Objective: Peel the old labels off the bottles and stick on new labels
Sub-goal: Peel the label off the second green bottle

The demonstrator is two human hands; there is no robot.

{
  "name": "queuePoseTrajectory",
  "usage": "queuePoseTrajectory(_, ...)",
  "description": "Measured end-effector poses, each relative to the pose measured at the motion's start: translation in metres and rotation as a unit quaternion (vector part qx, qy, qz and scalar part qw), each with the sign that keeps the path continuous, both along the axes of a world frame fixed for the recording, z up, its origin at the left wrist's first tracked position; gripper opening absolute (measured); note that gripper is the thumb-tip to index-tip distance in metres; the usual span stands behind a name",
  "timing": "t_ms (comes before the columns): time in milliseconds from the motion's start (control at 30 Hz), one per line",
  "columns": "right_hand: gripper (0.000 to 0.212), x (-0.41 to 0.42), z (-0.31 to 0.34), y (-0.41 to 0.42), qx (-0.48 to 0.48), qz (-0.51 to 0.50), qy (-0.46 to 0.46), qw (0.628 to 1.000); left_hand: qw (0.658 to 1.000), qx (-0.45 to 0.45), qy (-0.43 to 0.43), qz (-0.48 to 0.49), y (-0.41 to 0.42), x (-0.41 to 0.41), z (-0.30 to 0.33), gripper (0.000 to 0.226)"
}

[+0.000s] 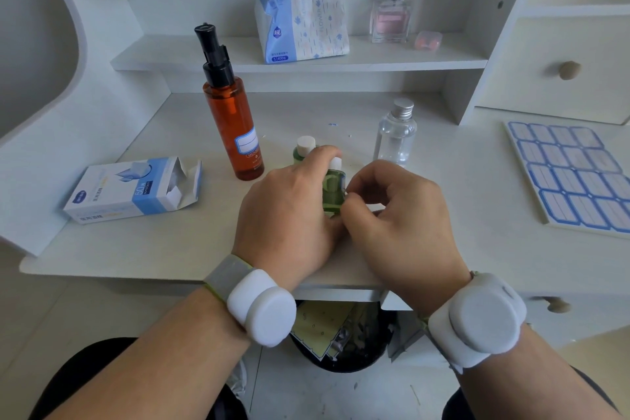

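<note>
A small green bottle (332,193) with a white cap stands at the desk's middle front. My left hand (289,211) grips it from the left. The curled fingertips of my right hand (392,211) pinch at a label edge on the bottle's right side. Just behind my left hand stands a second green bottle (304,149) with a white cap. An amber pump bottle (235,133) bearing a blue-framed label stands to the left. To the right is a clear bottle (395,138) with a silver cap. A sheet of blue-framed labels (572,177) lies at the right.
An open white and blue box (133,189) lies at the left of the desk (170,249). The shelf behind carries a tissue pack (303,20) and a pink perfume bottle (390,14). A black bin (341,334) with scraps sits under the desk edge.
</note>
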State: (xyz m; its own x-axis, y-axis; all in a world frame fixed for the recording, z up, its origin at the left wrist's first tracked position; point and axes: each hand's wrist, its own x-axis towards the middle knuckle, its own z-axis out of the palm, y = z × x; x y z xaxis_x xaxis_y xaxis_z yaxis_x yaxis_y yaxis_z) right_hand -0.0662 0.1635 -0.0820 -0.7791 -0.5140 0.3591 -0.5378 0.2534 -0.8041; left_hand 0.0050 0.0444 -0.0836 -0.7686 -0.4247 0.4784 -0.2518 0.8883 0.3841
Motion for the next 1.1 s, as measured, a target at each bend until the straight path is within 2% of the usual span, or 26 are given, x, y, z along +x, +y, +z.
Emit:
queuePoseTrajectory(500, 0.011, -0.0029, -0.0047, -0.0018, 0.040, 0.014, 0.026, 0.999, 0.999, -0.045, -0.022, 0.012, 0.0006, 0.0011, -0.0005, 0.052)
queuePoseTrajectory(733, 0.010, -0.0023, -0.0039, -0.0029, 0.063, 0.010, 0.036, 0.997, 0.999, -0.036, -0.023, 0.005, 0.0007, 0.0005, -0.0010, 0.051)
queuePoseTrajectory(900, 0.010, -0.0031, -0.0032, -0.0027, 0.066, 0.008, 0.027, 0.997, 1.000, -0.013, -0.005, -0.001, -0.0006, -0.0006, -0.0024, 0.038)
queuePoseTrajectory(1100, 0.009, -0.0046, -0.0014, -0.0025, 0.057, 0.015, 0.003, 0.998, 1.000, 0.017, 0.005, -0.012, -0.0009, -0.0011, -0.0024, 0.043)
